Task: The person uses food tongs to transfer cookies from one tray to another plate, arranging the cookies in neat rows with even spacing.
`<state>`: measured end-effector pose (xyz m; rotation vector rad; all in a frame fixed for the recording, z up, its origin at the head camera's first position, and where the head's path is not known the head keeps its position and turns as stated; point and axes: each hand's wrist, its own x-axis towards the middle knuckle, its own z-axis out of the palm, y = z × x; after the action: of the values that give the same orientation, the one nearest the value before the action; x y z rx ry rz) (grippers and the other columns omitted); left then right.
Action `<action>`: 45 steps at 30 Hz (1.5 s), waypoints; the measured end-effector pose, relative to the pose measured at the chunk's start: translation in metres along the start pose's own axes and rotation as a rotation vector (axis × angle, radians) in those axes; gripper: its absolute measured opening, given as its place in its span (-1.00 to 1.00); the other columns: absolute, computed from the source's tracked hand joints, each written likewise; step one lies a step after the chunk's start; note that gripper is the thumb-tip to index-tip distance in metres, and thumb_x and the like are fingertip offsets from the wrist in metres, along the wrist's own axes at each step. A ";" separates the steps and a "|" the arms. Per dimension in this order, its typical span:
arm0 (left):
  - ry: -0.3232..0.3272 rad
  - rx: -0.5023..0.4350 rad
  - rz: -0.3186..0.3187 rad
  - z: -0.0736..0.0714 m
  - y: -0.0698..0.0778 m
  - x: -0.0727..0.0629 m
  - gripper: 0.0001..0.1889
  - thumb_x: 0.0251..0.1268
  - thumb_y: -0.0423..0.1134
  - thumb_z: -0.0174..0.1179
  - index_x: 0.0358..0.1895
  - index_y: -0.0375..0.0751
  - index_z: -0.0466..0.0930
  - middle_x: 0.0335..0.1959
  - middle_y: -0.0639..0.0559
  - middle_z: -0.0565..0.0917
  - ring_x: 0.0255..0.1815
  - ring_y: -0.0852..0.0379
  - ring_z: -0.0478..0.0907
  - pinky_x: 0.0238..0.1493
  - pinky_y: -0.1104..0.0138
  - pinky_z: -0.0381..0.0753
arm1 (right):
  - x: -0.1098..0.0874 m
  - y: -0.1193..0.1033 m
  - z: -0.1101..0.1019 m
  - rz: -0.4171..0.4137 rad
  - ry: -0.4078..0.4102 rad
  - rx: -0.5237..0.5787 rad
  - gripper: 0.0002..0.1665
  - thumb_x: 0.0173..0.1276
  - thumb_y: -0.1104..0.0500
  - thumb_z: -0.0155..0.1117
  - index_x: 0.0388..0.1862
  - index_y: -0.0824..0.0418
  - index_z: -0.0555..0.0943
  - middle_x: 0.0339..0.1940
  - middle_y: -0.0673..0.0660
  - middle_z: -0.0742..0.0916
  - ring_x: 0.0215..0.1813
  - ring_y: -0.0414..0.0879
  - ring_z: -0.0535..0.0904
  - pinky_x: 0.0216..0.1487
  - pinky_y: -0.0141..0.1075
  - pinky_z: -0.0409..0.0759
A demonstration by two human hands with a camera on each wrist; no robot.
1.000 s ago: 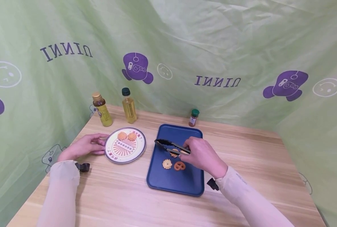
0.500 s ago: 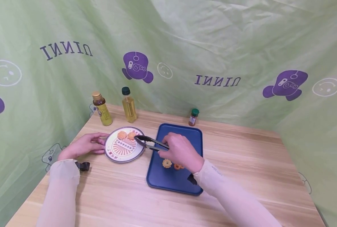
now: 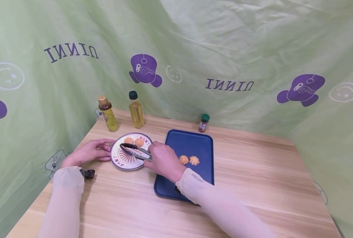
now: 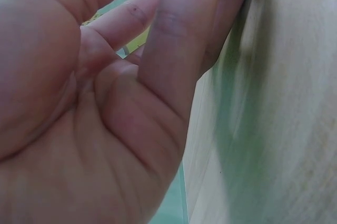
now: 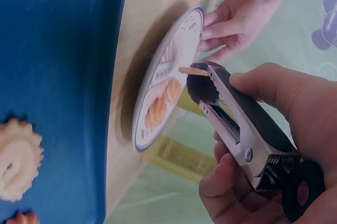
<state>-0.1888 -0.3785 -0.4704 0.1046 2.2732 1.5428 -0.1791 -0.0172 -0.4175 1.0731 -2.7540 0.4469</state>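
Observation:
My right hand (image 3: pixel 166 161) grips metal tongs with dark tips (image 3: pixel 137 152), held over the round patterned plate (image 3: pixel 117 162). In the right wrist view a thin pale cookie (image 5: pixel 193 70), seen edge-on, sits at the tips of the tongs (image 5: pixel 237 124). Two swirled cookies (image 3: pixel 139 142) lie side by side on the plate's far part. My left hand (image 3: pixel 88 153) rests its fingertips at the plate's left rim, with its fingers loosely bent. In the left wrist view that palm (image 4: pixel 105 129) stands on its side close to the table.
A blue tray (image 3: pixel 188 142) lies right of the plate, bearing two swirled cookies (image 3: pixel 183 160); my right forearm covers its near part. A ring-shaped cookie (image 5: pixel 18 158) shows there. Behind stand a gold-capped bottle (image 3: pixel 109 117), an oil bottle (image 3: pixel 136 114) and a green-capped jar (image 3: pixel 203 124).
My right hand and the tongs have moved left from over the tray to over the plate. The pretzel and ring cookie are now hidden behind my arm. The left hand has stayed at the rim.

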 end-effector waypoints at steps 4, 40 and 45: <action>-0.004 -0.014 0.002 0.001 0.001 0.002 -0.22 0.55 -0.51 0.30 0.73 -0.50 0.19 0.18 -0.40 0.63 0.00 0.20 0.83 0.20 0.25 0.94 | 0.004 -0.003 0.006 0.001 -0.003 -0.019 -0.72 0.42 -0.07 0.57 -0.26 0.10 0.74 -0.31 -0.01 0.70 -0.36 -0.16 0.57 -0.45 -0.23 0.63; -0.017 -0.020 0.017 0.002 -0.003 0.004 -0.22 0.57 -0.54 0.25 0.73 -0.55 0.13 0.23 -0.44 0.63 0.01 0.27 0.80 0.20 0.26 0.94 | 0.015 -0.006 0.016 0.107 -0.062 0.113 -0.66 0.32 -0.09 0.59 -0.25 0.13 0.73 -0.30 -0.04 0.64 -0.38 -0.17 0.52 -0.42 -0.34 0.52; -0.008 -0.012 0.008 0.000 -0.003 0.001 -0.22 0.57 -0.53 0.26 0.73 -0.55 0.12 0.26 -0.47 0.62 0.01 0.26 0.81 0.20 0.26 0.94 | 0.013 -0.002 0.011 0.112 -0.048 0.121 -0.63 0.32 -0.13 0.61 -0.25 0.13 0.74 -0.32 -0.05 0.63 -0.39 -0.16 0.51 -0.44 -0.34 0.45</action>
<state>-0.1897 -0.3796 -0.4735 0.1168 2.2605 1.5571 -0.1875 -0.0301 -0.4246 0.9705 -2.8717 0.6181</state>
